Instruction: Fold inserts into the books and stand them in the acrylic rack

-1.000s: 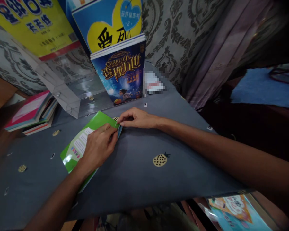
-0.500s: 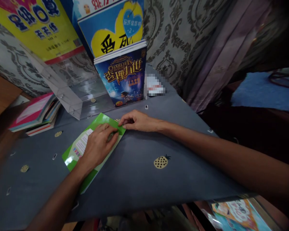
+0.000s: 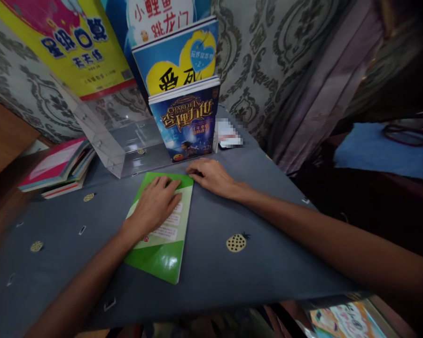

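Note:
A green book (image 3: 158, 258) with white text boxes on its cover lies flat on the grey tablecloth. My left hand (image 3: 155, 202) rests on its upper left part, fingers spread over the cover. At the book's top right corner is my right hand (image 3: 213, 178), its fingers curled and the thumb and fingertips closed on the corner. Just beyond both hands, dark blue books (image 3: 186, 124) stand upright in a clear acrylic rack (image 3: 114, 162).
Behind stand a blue and yellow book (image 3: 176, 61) and a yellow workbook (image 3: 91, 61). A stack of books (image 3: 56, 164) lies at left. A partly blurred white item (image 3: 229, 134) sits right of the rack. Pineapple prints mark the tablecloth (image 3: 261, 263); another book (image 3: 345, 321) shows below its edge.
The green book has turned from a slant to nearly upright in view and shifted right. Both hands moved slightly right with it, the left fingers spreading flatter on the cover.

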The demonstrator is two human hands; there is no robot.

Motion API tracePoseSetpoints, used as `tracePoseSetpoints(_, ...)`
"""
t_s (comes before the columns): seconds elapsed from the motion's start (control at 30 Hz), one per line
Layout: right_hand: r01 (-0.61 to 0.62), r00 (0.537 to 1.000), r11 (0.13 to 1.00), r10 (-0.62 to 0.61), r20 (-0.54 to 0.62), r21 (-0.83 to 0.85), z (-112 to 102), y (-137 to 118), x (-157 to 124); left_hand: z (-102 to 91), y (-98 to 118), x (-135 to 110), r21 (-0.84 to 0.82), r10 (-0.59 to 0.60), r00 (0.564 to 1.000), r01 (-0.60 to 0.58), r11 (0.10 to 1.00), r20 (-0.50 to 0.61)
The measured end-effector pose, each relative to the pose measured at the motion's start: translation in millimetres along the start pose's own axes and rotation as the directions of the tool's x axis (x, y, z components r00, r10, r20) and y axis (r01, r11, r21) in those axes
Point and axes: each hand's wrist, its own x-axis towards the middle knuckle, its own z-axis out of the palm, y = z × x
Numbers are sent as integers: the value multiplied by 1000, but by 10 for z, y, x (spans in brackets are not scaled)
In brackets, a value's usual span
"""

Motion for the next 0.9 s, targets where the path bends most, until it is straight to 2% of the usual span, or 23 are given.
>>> tracePoseSetpoints(0.1, 47, 999, 977, -45, 15, -207, -17, -75, -87, 76, -71, 81, -29, 73, 996, -75, 997, -51)
tracePoseSetpoints(0.23, 108, 994, 893, -95, 50, -437, -19, -202, -280, 189, -135, 74, -24, 100, 988, -103, 994, -119)
tracePoseSetpoints(0.33, 123, 992, 832, -114, 50, -541, 13, -260, -387, 238, -142, 46, -20, 101, 984, -105, 994, -149)
tracePoseSetpoints(0.53, 110, 994, 817, -95, 56, -567, 35, -319, -395, 232, -117, -12, -60, 69, 989, -77, 995, -129)
tracePoseSetpoints(0.73, 102, 995, 821, -93, 44, -562, 29, -354, -403, 221, -70, -188, -105, 166, 979, -179, 978, -122)
tracePoseSetpoints(0.9, 81, 997, 809, -66, 47, -582, 40, -383, -428, 219, -74, -221, -131, 184, 975, -200, 971, -122)
